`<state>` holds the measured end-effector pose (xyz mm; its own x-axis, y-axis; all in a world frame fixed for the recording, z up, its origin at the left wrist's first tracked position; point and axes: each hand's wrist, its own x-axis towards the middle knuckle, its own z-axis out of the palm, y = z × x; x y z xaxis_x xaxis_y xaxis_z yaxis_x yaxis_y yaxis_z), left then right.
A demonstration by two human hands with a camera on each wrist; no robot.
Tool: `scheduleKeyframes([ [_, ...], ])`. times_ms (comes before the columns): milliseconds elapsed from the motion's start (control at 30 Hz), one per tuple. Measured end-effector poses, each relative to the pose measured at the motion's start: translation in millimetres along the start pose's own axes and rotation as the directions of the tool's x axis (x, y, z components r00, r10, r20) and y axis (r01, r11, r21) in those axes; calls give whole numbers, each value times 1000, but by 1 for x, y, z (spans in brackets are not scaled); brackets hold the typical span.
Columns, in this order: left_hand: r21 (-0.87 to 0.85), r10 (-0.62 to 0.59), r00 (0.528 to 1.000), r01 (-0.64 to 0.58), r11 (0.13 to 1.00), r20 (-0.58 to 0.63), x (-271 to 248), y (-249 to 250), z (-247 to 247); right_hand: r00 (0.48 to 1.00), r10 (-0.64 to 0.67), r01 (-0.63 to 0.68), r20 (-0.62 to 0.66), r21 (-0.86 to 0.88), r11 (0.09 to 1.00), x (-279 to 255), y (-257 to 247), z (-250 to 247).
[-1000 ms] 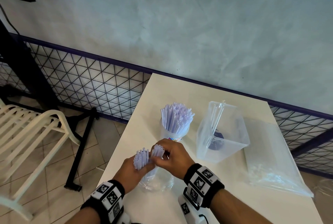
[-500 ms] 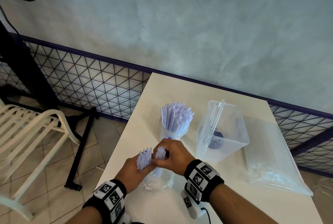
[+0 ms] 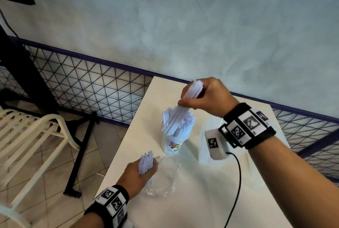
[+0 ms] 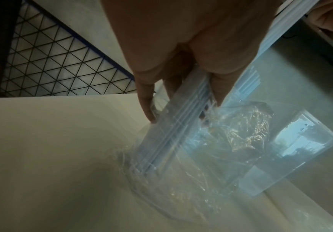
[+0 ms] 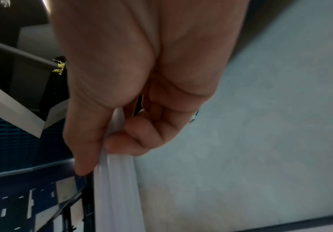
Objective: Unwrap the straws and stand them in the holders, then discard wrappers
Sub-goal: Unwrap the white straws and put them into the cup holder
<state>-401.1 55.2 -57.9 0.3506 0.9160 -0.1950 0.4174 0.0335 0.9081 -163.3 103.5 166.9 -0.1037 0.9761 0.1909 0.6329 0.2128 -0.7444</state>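
My right hand [image 3: 205,95] grips a small bundle of white straws [image 3: 181,106] tilted over the clear cup holder [image 3: 172,143], their lower ends among the straws standing in it. The right wrist view shows my thumb and fingers [image 5: 126,138] clamped round that bundle [image 5: 116,188]. My left hand [image 3: 141,171] holds a second bundle of straws [image 3: 145,161] upright near the table's front left. Their lower ends sit inside a crumpled clear plastic wrapper [image 3: 163,176], also seen as the wrapper [image 4: 211,141] around the straws [image 4: 173,125] in the left wrist view.
A clear square container [image 4: 292,150] stands right of the cup, mostly hidden behind my right wrist in the head view. The white table [image 3: 192,205] has its left edge beside a wire-mesh fence [image 3: 91,90]. A white plastic chair [image 3: 27,139] stands on the floor at left.
My right hand pulled a bundle of straws out of the wrapper, rose and moved back to the cup holder. The left hand stayed low with the remaining straws and wrapper.
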Motion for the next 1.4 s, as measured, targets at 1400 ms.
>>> scheduleKeyframes([
  [1400, -64, 0, 1000, 1, 998, 8, 7, -8, 2, 977, -90, 208, 195, -759, 617, -18, 88, 112],
])
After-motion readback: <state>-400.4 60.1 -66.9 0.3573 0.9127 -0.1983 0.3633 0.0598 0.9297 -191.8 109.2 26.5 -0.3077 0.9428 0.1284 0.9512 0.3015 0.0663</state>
